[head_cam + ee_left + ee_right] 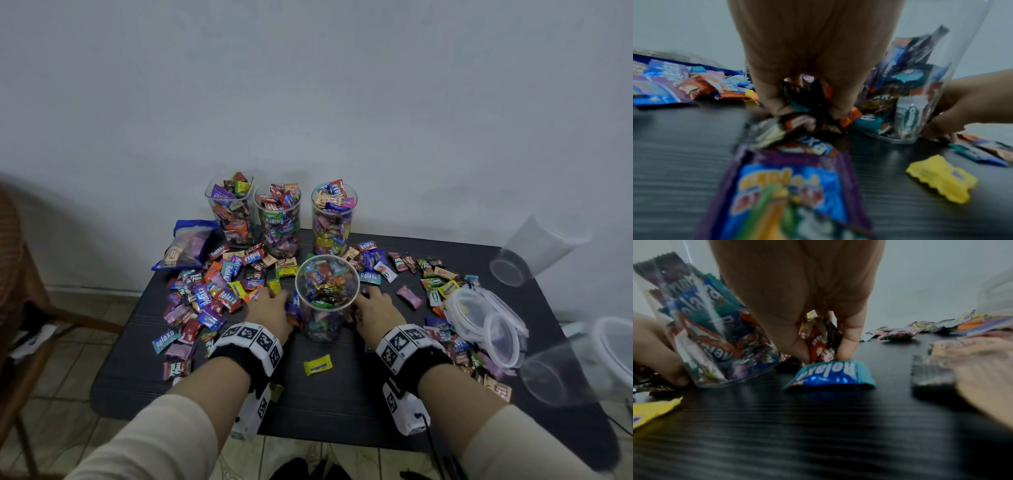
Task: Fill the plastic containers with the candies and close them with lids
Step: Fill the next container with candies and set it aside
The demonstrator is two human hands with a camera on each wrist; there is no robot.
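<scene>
From the head view, your left hand [270, 310] and right hand [376, 308] sit on either side of the clear container [327, 296] at the front middle of the dark worktop [342, 404], each closed over a small bunch of candies. The container looks well over half full, so lift both handfuls straight up and drop them in one at a time, keeping clear of the rim so you don't tip it. Three filled containers [279, 219] stand along the back edge, still without lids; the stack of lids [479, 317] lies to your right, near the loose candies [212, 291].

From the left wrist, your fingers [774, 104] curl down around dark and orange wrappers just beside the container's base. Squeeze a little tighter before lifting; several pieces look only loosely caught. A yellow candy [941, 178] lies apart, nearer you.

From the right wrist, your fingers [846, 340] pinch red and brown wrappers, while a teal Relaxa candy [830, 374] lies flat just in front of them, outside the grip. Leave it for your next scoop.
</scene>
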